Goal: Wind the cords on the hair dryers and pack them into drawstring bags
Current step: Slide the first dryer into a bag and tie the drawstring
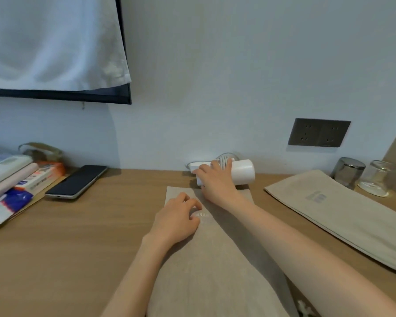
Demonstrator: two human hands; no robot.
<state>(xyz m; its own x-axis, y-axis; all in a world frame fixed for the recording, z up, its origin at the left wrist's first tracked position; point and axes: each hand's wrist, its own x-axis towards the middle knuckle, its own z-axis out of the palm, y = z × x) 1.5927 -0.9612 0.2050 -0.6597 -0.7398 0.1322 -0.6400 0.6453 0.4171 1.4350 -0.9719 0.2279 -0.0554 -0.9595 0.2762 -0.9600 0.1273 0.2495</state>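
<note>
Under the right hand (212, 179) lies a plain white hair dryer (242, 171), and beneath the left hand (176, 216) a beige drawstring bag (206, 259) with pale lettering. The bench (78, 236) is light wood-grain brown. Left of the hands sits a black phone (77, 181); right of them, a second beige bag (334, 209) with a faint grey print.

Both forearms are bare, the left hand (176, 221) and right hand (215, 181) ungloved, without rings.

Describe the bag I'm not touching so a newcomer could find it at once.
Start at the dark wall socket on the right. Below it, on the wooden desk, a flat beige drawstring bag lies diagonally beside two glasses. Unlike the nearer bag, no hands rest on it.
</note>
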